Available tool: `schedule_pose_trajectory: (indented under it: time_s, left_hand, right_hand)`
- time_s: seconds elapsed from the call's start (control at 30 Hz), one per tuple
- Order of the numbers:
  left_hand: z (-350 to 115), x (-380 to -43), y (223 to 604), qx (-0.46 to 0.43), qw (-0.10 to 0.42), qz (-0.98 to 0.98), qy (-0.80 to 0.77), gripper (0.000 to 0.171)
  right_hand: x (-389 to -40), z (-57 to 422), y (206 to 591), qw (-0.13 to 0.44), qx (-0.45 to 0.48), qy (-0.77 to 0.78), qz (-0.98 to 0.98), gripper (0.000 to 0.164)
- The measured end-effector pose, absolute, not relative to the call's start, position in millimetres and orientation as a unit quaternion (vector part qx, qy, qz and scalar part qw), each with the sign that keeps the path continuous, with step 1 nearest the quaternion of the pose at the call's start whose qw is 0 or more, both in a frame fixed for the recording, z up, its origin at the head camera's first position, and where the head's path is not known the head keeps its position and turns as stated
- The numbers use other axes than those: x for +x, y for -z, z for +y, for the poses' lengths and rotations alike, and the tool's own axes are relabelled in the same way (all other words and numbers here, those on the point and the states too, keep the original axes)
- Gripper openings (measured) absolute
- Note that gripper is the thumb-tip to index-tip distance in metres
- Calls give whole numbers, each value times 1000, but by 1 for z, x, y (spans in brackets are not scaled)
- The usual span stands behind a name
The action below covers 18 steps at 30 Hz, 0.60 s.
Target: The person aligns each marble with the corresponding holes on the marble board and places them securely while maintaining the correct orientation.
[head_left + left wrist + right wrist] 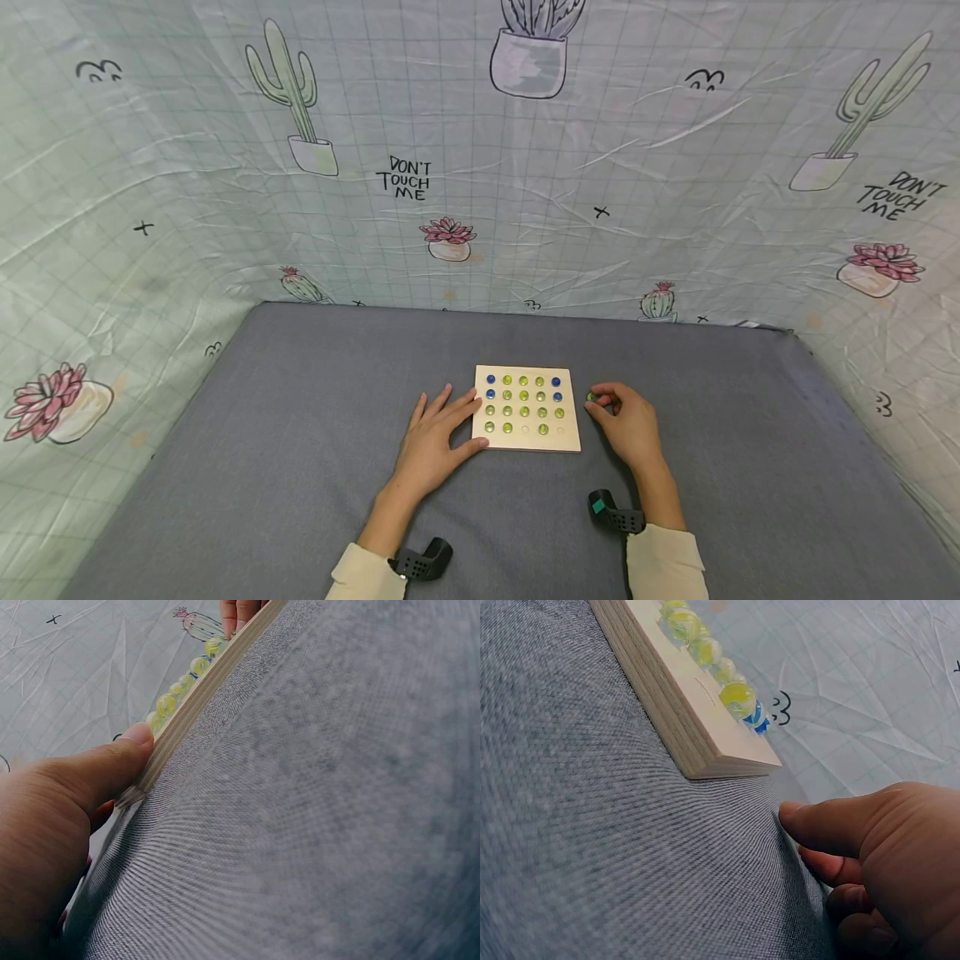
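Note:
A pale wooden board [527, 444] with rows of round hollows lies flat on the grey cloth. Most hollows hold yellow-green marbles [524, 411]; blue marbles [556, 382] sit at both upper corners. Two bare hollows show in the row nearest me. My left hand [429, 450] rests spread at the board's left side, its thumb [137, 735] on the near corner and forefinger touching the left edge. Just right of the board, my right hand [628, 423] pinches a yellow-green marble [591, 397] between thumb and forefinger. In the right wrist view that marble is hidden behind the thumb.
Grey cloth [300, 433] covers the table around the board. Behind and at both sides hangs a pale curtain [525, 167] printed with cacti. Each wrist wears a black strap; the left strap [423, 560] and right strap [617, 512] stand out above the cloth.

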<state>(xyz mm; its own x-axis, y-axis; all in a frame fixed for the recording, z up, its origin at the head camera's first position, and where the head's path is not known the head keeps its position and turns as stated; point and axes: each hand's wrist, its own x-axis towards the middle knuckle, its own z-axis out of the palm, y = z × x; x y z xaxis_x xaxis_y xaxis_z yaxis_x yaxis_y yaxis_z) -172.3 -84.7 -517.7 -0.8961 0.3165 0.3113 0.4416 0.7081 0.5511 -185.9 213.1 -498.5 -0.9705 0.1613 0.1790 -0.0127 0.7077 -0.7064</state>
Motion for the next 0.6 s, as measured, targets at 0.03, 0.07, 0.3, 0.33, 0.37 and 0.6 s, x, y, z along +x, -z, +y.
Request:
schedule_pose_trajectory:
  time_s: [0.03,0.07,0.3,0.33,0.37,0.6]
  left_hand:
    - [-85,-172,518,-207,98,-919,322,64]
    - [-85,-172,518,-207,98,-918,323,64]
    - [-85,-173,516,-212,100,-916,327,64]
    - [-85,-173,516,-212,99,-916,327,64]
    - [-85,-173,516,-212,99,-915,328,64]
    - [-85,-173,514,-212,95,-916,327,64]
  right_hand:
    - [-186,213,498,114,-40,-379,-917,22]
    - [-186,214,498,114,-40,-378,-918,22]
    - [-186,213,497,121,-35,-371,-920,20]
    - [-186,212,497,123,-34,-369,-920,20]
    - [-186,212,497,124,-34,-368,-921,19]
    - [-186,211,497,126,-33,-362,-923,17]
